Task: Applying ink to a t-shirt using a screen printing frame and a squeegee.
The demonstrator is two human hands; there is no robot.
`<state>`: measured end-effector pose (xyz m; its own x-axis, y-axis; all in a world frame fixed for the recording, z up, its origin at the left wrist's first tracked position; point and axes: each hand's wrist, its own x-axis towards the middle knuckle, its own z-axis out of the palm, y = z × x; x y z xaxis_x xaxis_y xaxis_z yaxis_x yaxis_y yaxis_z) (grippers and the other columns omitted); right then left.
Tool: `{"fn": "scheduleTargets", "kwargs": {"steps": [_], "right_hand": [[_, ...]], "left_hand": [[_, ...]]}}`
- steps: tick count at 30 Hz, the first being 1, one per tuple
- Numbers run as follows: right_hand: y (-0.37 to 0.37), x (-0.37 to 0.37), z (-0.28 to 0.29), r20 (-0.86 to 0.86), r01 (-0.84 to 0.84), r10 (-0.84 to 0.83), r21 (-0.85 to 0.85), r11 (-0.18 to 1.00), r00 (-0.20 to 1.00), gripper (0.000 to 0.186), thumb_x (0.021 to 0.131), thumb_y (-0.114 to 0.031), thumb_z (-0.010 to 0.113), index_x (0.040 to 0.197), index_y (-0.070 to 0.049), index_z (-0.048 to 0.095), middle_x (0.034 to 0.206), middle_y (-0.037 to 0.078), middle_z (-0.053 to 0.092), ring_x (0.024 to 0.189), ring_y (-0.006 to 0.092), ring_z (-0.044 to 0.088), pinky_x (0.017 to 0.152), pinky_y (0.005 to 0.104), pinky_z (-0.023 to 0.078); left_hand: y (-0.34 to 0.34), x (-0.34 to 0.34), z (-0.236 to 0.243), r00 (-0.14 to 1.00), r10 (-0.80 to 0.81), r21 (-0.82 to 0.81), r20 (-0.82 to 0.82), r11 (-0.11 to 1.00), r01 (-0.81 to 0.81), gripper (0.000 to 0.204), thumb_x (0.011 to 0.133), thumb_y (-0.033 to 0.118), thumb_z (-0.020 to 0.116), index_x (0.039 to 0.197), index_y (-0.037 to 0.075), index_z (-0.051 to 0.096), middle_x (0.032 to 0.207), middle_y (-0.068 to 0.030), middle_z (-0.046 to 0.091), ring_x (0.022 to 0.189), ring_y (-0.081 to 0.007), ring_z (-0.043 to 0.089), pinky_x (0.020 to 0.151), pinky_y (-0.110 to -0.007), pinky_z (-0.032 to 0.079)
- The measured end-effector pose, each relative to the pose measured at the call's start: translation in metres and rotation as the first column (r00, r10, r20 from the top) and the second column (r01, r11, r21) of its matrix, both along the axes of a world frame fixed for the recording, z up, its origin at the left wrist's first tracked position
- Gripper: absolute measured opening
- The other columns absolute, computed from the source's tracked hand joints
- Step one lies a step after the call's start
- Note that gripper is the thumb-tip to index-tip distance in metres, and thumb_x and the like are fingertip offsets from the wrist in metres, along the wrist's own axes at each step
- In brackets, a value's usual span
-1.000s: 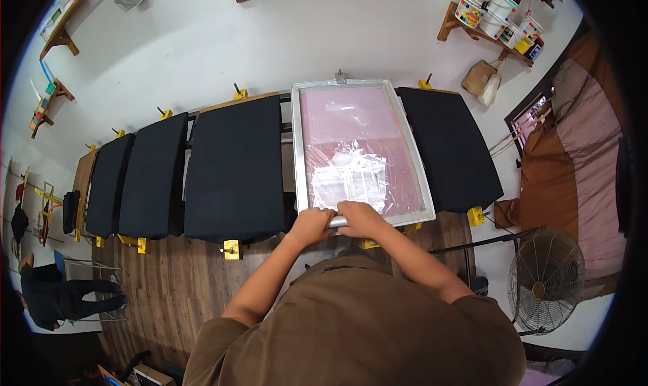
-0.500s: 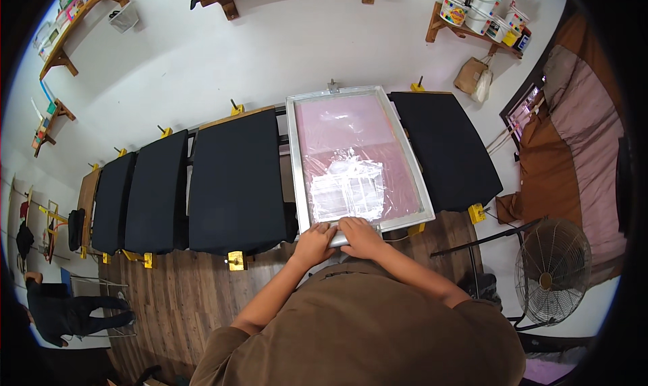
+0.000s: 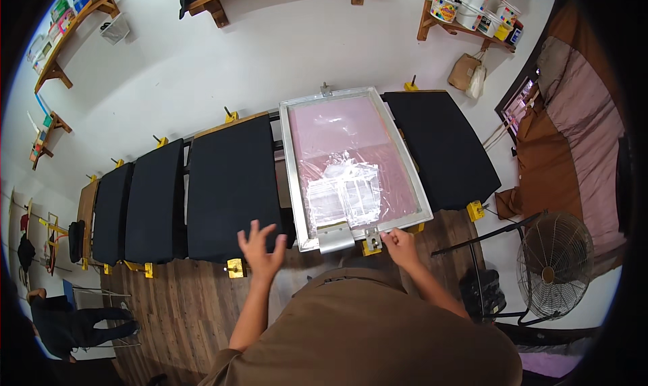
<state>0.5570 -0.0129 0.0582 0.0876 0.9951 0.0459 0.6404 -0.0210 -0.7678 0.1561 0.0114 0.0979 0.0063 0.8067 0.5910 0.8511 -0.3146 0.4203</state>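
A silver screen printing frame (image 3: pixel 289 163) lies over one of the boards, its pinkish mesh showing a whitish printed patch towards me. At its near edge rests a metal-handled squeegee (image 3: pixel 335 240), free of both hands. Just right of it sits a small metal bracket (image 3: pixel 372 240). My right hand (image 3: pixel 403 249) has its fingers closed on the frame's near edge beside that bracket; the exact grip is partly hidden. Empty, with fingers spread, my left hand (image 3: pixel 262 253) hovers by the near corner of a black-covered board (image 3: pixel 231 190).
Several black-covered boards (image 3: pixel 156 207) with yellow clamps run leftward, and another (image 3: pixel 442 146) lies right of the frame. A fan (image 3: pixel 553 268) stands at the right. Wall shelves hold tubs (image 3: pixel 444 7). Far left, another person (image 3: pixel 57 322) stands near a metal stand.
Both hands have let go of the squeegee, which stays at the frame's near edge. My left hand has moved left and opened; my right hand has shifted right to the frame's edge.
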Motion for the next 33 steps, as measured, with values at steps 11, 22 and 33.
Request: {"fn": "scheduleTargets", "kwargs": {"steps": [11,22,33], "right_hand": [[-0.001,0.001,-0.044,-0.444,-0.256,0.002,-0.511,0.821,0.896,0.048,0.100,-0.044,0.060,0.098,0.002,0.072,0.079,0.011,0.074,0.068,0.0157,0.068,0.061,0.0285,0.052],[-0.013,-0.010,-0.050,-0.703,-0.183,-0.255,-0.483,0.856,0.664,0.030,0.101,-0.026,0.062,0.092,0.002,0.070,0.073,0.007,0.068,0.064,0.0128,0.065,0.059,0.0241,0.048],[-0.010,-0.013,-0.049,-0.721,-0.104,-0.347,-0.500,0.860,0.599,0.027,0.095,-0.018,0.069,0.078,0.003,0.068,0.065,0.007,0.063,0.055,0.0137,0.059,0.057,0.0267,0.049]], "left_hand": [[-0.021,-0.133,-0.057,0.520,0.829,-0.201,-0.208,0.484,-0.852,0.058,0.094,0.056,0.065,0.136,0.017,0.060,0.157,-0.0239,0.035,0.148,-0.0515,0.022,0.117,-0.062,0.025],[-0.015,-0.136,-0.084,0.451,0.891,-0.389,-0.054,0.397,-0.831,0.061,0.095,0.052,0.066,0.141,0.013,0.054,0.157,-0.0259,0.030,0.145,-0.0475,0.023,0.116,-0.060,0.026],[-0.014,-0.124,-0.071,0.563,0.826,-0.144,0.035,0.562,-0.815,0.038,0.092,0.023,0.072,0.124,0.005,0.062,0.136,-0.0176,0.054,0.131,-0.0379,0.045,0.110,-0.050,0.037]]}}
